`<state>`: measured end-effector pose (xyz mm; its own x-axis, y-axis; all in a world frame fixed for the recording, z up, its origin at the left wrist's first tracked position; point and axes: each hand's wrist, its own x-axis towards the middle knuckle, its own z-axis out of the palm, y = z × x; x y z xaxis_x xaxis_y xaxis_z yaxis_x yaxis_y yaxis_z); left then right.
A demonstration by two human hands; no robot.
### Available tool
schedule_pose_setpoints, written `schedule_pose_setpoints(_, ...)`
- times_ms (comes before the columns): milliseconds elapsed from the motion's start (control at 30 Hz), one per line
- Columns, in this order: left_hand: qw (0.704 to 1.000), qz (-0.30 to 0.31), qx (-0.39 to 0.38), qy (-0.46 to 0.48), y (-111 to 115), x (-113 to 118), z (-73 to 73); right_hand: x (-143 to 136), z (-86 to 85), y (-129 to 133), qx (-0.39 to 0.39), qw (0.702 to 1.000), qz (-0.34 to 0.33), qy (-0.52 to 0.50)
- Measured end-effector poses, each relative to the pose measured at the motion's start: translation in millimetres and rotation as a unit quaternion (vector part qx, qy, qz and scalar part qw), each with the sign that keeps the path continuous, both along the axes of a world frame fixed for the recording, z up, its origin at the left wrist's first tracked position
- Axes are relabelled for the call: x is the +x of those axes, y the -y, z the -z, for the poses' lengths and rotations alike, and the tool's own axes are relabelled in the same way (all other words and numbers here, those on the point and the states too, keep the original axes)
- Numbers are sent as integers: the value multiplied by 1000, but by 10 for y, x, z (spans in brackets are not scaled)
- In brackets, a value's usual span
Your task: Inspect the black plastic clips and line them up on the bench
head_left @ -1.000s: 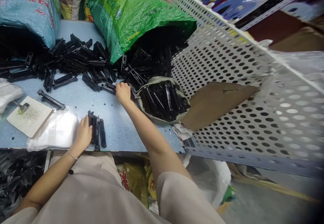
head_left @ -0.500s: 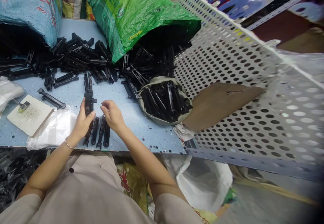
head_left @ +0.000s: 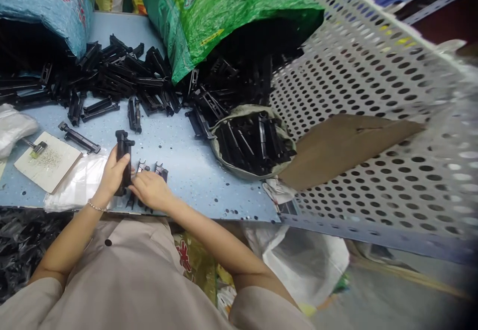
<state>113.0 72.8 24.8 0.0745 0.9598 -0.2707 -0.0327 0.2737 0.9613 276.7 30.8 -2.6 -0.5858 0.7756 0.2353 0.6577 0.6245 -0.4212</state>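
My left hand (head_left: 112,175) is wrapped round a long black plastic part (head_left: 124,156), its thumb lying across the front and its wider end pointing away from me. Against the lower right side of that part are the curled fingers of my right hand (head_left: 151,190); what they pinch, if anything, is hidden. Under and beside the right hand lie a few similar black parts (head_left: 161,170) on the table, partly covered by it. Another loose black part (head_left: 134,115) rests farther back, beyond the left hand.
Black parts are heaped (head_left: 115,73) before a blue sack (head_left: 48,6) and a green sack (head_left: 224,16). A cloth bag (head_left: 220,158) of parts stands right, by a perforated panel (head_left: 347,86). Clear plastic bags (head_left: 80,183) and a pale board (head_left: 48,165) lie left.
My right hand has moved left and nearer to me, up against the held part. The left hand has shifted slightly left, and the view has turned a little.
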Motion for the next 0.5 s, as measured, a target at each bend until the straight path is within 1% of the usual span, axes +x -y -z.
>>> schedule_pose_setpoints(33, 999, 0, 15, -29, 7, -23, 34, -7, 30, 21, -13, 1000, -5, 3)
schedule_pose_setpoints(67, 996, 1, 38, -79, 23, -50, 75, 15, 51, -6, -36, 999, -4, -2)
schedule_pose_setpoints(100, 987, 5, 61, -148, 50, -79, 123, 74, 64, -84, -58, 998, 13, -18)
schedule_pose_setpoints(167, 949, 32, 91, -301, 135, -125, 238, 312, 68, -379, -79, 990, 99, -62)
schedule_pose_setpoints(200, 927, 57, 97, -358, 192, -134, 302, 483, 64, -574, -66, 975, 187, -96)
schedule_pose_setpoints(233, 909, 82, 104, -395, 255, -130, 369, 674, 58, -782, -49, 963, 244, -107)
schedule_pose_setpoints(300, 889, 114, 136, -421, 378, -87, 494, 1062, 47, -1170, -32, 940, 316, -127)
schedule_pose_setpoints(333, 883, 120, 158, -426, 426, -54, 544, 1231, 43, -1320, -28, 912, 377, -161)
schedule_pose_setpoints(367, 876, 120, 179, -431, 458, -21, 580, 1366, 40, -1426, -29, 899, 400, -175)
schedule_pose_setpoints(400, 871, 117, 195, -436, 471, 11, 600, 1460, 38, -1483, -35, 889, 415, -190)
schedule_pose_setpoints(433, 869, 115, 206, -435, 464, 40, 602, 1505, 38, -1489, -46, 887, 414, -201)
schedule_pose_setpoints(467, 874, 114, 211, -423, 440, 66, 586, 1501, 39, -1444, -61, 892, 399, -206)
schedule_pose_setpoints(500, 887, 113, 210, -395, 399, 93, 555, 1447, 41, -1352, -81, 897, 377, -215)
